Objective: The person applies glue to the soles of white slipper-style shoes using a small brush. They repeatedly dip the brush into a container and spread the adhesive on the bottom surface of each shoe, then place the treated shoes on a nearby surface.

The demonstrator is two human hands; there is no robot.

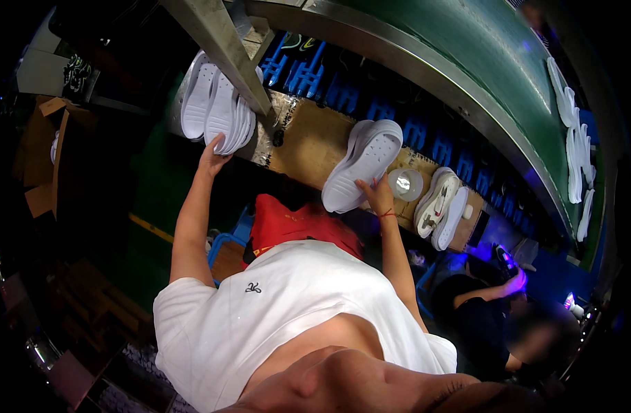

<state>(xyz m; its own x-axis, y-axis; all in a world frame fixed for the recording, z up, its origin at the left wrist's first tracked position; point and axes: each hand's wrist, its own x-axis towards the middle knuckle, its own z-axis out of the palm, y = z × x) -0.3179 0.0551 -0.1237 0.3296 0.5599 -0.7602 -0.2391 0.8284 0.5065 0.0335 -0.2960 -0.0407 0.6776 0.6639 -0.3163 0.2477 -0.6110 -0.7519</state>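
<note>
My left hand (213, 157) reaches up to a leaning stack of white shoe soles (215, 107) at the left end of a brown bench (308, 141) and touches the lower edge of the stack. My right hand (377, 193) grips the lower edge of a white shoe sole (363, 162) that lies tread-up over another sole on the bench. A red thread circles my right wrist. I wear a white shirt.
A clear round lid or cup (405, 183) and more white soles (439, 203) lie right of my right hand. A green conveyor belt (494, 62) carries white soles (575, 144) at the far right. A grey post (222, 48) crosses the stack. Another person in dark clothes (487, 303) sits lower right.
</note>
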